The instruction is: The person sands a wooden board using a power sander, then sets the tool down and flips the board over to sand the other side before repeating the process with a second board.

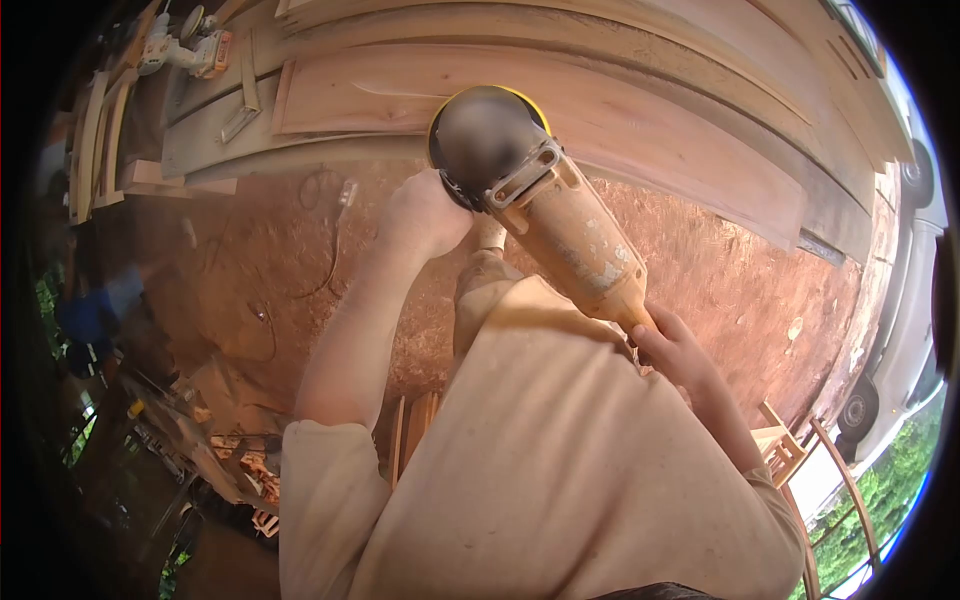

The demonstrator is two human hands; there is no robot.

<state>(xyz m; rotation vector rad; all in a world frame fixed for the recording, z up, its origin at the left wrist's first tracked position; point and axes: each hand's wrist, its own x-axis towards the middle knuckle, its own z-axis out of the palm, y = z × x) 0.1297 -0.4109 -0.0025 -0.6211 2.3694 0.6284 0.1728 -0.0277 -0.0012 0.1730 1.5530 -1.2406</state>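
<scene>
A dusty, worn angle grinder is raised in front of my body, its round dark head edged in yellow and blurred in the middle. My right hand is wrapped round the narrow rear end of its body. At the left side of the head, my left hand is closed against the tool, with its fingers mostly hidden. Beyond the head lies a long reddish wooden board, its surface partly covered by the grinder.
More long planks lie across the far side. A cordless power tool sits at the upper left, near stacked wood strips. A cord runs over the reddish, dusty ground. Wood scraps lie at lower left; a vehicle stands at right.
</scene>
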